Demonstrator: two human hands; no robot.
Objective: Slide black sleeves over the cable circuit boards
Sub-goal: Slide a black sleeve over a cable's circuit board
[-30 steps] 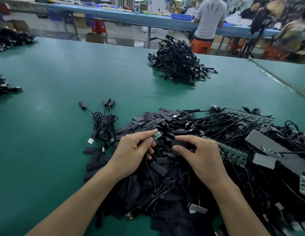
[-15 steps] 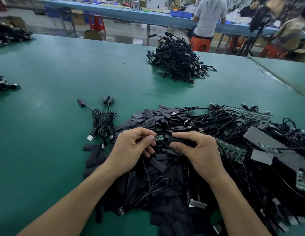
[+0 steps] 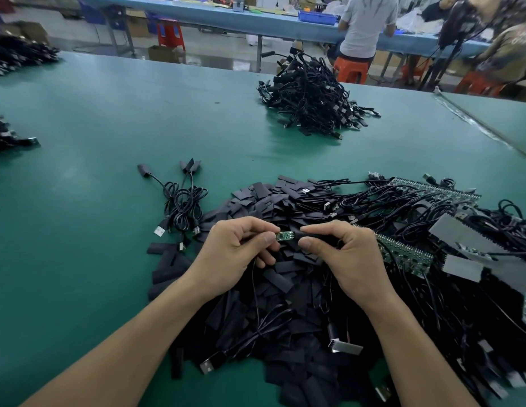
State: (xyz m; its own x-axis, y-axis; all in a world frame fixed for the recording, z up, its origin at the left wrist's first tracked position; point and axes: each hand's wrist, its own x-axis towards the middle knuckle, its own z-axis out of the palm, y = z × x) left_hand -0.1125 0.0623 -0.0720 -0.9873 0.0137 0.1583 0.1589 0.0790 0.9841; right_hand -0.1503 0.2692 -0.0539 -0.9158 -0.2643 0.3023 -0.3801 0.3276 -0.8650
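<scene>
Hands [image 3: 226,254] [image 3: 355,259] pinch circuit board [image 3: 285,235], sleeve [image 3: 313,237] mostly hidden

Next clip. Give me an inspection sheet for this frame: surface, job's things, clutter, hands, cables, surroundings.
Surface: green table.
Job's things: circuit board mostly bare, black sleeve at its right end; heap of loose sleeves beneath.
Clutter: grey strips and board panels at right.
Hands: left hand pinches the circuit board; right hand pinches the black sleeve.
Cables: small bundle left of the heap; large pile farther back; tangle at right.
Surroundings: people at a blue bench, orange stools.
</scene>
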